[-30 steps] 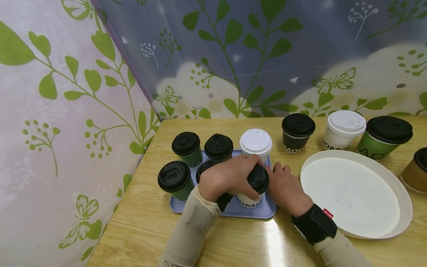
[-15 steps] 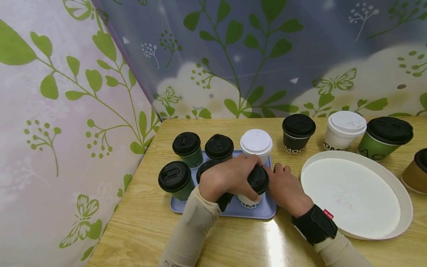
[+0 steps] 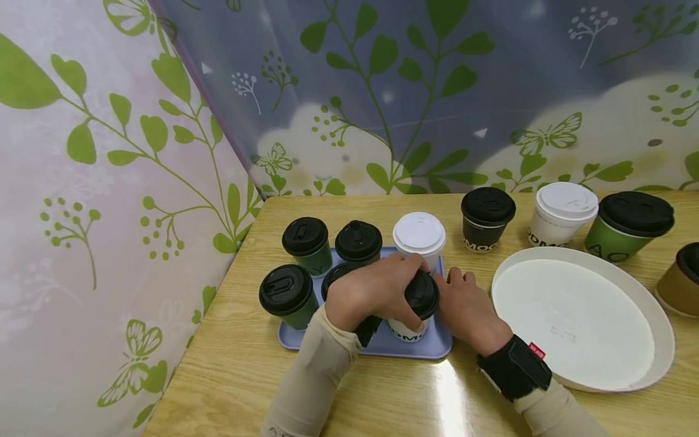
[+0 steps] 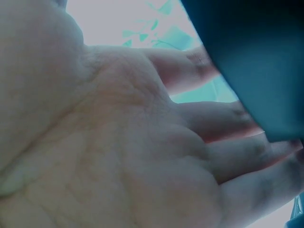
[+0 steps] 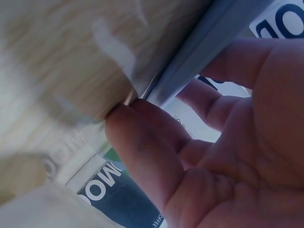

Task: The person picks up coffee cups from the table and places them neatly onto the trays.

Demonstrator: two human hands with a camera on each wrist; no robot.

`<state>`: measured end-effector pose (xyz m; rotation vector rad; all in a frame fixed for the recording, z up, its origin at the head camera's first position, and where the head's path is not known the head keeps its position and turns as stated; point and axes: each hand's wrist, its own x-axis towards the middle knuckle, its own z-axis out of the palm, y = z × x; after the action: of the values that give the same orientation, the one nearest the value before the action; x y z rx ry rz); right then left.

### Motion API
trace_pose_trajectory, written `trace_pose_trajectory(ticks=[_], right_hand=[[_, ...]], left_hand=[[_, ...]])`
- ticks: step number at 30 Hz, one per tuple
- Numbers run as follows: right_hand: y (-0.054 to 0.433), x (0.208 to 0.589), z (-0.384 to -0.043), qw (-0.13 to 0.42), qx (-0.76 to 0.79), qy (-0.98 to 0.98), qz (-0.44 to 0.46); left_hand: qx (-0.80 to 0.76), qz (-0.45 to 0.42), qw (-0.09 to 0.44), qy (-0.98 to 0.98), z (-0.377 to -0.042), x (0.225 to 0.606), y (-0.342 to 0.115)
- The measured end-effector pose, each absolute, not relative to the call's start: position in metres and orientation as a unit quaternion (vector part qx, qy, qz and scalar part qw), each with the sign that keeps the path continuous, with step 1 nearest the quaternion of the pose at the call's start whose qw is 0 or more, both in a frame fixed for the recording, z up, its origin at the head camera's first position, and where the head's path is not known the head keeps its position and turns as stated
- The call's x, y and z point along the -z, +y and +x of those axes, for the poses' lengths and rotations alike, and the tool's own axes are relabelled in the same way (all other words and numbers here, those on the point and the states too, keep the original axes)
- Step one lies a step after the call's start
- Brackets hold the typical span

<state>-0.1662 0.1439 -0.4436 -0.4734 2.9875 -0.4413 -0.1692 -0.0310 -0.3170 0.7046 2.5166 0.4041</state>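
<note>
Overhead, in the head view, the left grip (image 3: 377, 291) holds the black-lidded cup (image 3: 423, 295) with thumb and fingers spread round its lid; this white-bodied cup stands at the near right corner of the blue tray (image 3: 401, 351). The right grip (image 3: 468, 309) is closed on the tray's right edge, just beside that cup. Half a second earlier the hands, cups and tray had the same places; only the camera's framing differs very slightly. Also on the tray are a white-lidded cup (image 3: 418, 233) behind the held one and four more dark-lidded cups to its left, one partly hidden by the left arm. A round white tray (image 3: 579, 328) and four other cups occupy the right of the wood-grain worktop (image 3: 218, 376); leaf-and-butterfly-patterned walls (image 3: 349, 73) rise beyond.

From the left wrist, long fingers reach to a dark, blurred shape; what part it is cannot be told.

From the right wrist, the fingers bend round the blue rim, with lettered cups on both sides and blurred wood grain at upper left.
</note>
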Motion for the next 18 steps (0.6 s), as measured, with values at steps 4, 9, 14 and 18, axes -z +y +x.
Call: trace_pose_trajectory(ticks=[4,9,14,18], right_hand=[[0.1442,0.4423,-0.1667,0.049,0.15,0.976,-0.152],[0.1436,0.439,-0.1668,0.058,0.152,0.975,-0.149],[0.1435,0.4366,-0.1665,0.068,0.161,0.973,-0.148],[0.144,0.4366,-0.1665,0.076,0.17,0.972,-0.146]], left_hand=[[-0.146,0.26,0.244,0.923,-0.1691,0.317,-0.0304],[-0.145,0.26,0.244,0.923,-0.1689,0.317,-0.0301],[-0.142,0.26,0.245,0.923,-0.1681,0.3167,-0.0302],[-0.143,0.263,0.247,0.922,-0.1677,0.3165,-0.0302]])
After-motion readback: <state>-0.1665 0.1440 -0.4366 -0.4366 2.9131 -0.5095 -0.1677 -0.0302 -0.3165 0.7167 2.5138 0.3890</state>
